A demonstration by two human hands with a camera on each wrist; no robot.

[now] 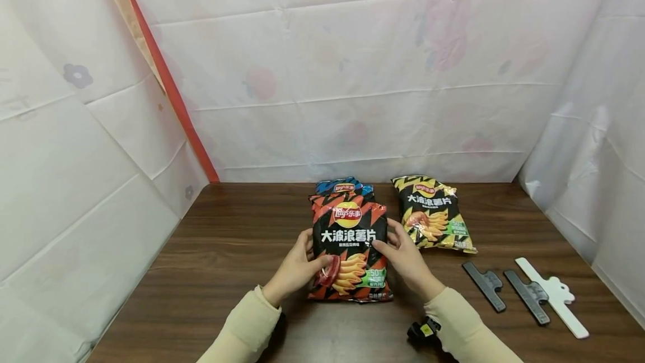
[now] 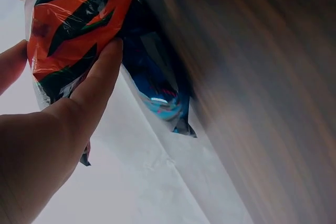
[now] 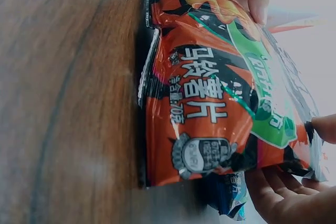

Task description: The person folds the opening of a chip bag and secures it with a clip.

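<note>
ngl the red chip bag (image 1: pixel 351 248) hides most of the blue bag (image 1: pixel 344 187) near the far edge of the table (image 1: pixel 242 234), and both my sleeves (image 1: pixel 247 324) get cut off

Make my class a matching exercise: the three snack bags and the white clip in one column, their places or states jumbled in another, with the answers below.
Things
1. red bag
2. blue bag
3. yellow bag
4. white clip

Places or states
A. partly hidden behind the red bag
B. furthest right on the table
C. gripped by left hand and right hand
D. right of the other two bags

Pairs: 1-C, 2-A, 3-D, 4-B
</note>
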